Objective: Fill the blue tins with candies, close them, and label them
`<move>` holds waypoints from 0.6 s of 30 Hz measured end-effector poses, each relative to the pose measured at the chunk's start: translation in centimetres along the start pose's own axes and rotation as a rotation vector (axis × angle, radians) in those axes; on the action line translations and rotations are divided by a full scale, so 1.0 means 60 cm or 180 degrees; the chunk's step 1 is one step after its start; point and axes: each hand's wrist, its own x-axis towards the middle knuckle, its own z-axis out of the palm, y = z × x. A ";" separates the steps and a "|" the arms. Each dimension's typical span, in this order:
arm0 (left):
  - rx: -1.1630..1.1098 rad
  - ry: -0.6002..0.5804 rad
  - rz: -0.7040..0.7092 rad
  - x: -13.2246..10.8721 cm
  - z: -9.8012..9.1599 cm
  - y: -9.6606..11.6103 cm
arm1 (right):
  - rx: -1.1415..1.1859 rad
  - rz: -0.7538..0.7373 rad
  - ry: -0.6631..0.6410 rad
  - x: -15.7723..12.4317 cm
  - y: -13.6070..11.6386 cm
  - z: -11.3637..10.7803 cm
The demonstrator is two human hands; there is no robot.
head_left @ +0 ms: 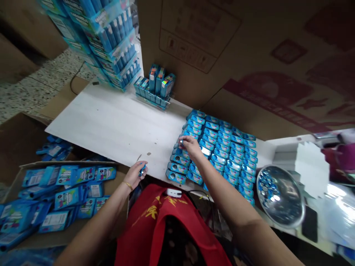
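Rows of small blue packs point(222, 153) with rounded ends lie side by side on the white table point(111, 118). Several in the nearest left row show a dark round spot at one end. Above the left edge of these rows, my right hand point(190, 145) pinches a small shiny round piece point(181, 142) between thumb and fingertips. My left hand point(135, 174), at the table's front edge, is curled around several small blue discs point(142, 170). Similar shiny blue discs point(267, 186) lie in a metal bowl point(294, 210) to the right.
A cardboard box point(69, 163) full of blue packets stands at lower left. Stacked blue display trays point(111, 48) rise at back left, beside a part-filled clear tray point(151, 101). A large carton point(235, 66) walls the back. A dark phone point(310, 223) lies beyond the bowl.
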 end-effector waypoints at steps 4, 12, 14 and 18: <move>-0.0002 -0.0453 0.0010 -0.005 0.046 0.010 | -0.0203 0.0330 -0.0150 -0.070 0.020 -0.036; 0.0207 -0.0519 0.0133 -0.008 0.094 0.008 | -0.3294 -0.0008 -0.0413 -0.082 0.007 0.009; 0.0211 -0.0541 0.0122 -0.010 0.096 0.007 | -0.3656 0.0272 -0.0564 -0.072 -0.001 0.015; 0.0133 -0.0747 0.0186 -0.013 0.101 0.010 | -0.3892 0.0569 -0.0656 -0.045 -0.012 0.019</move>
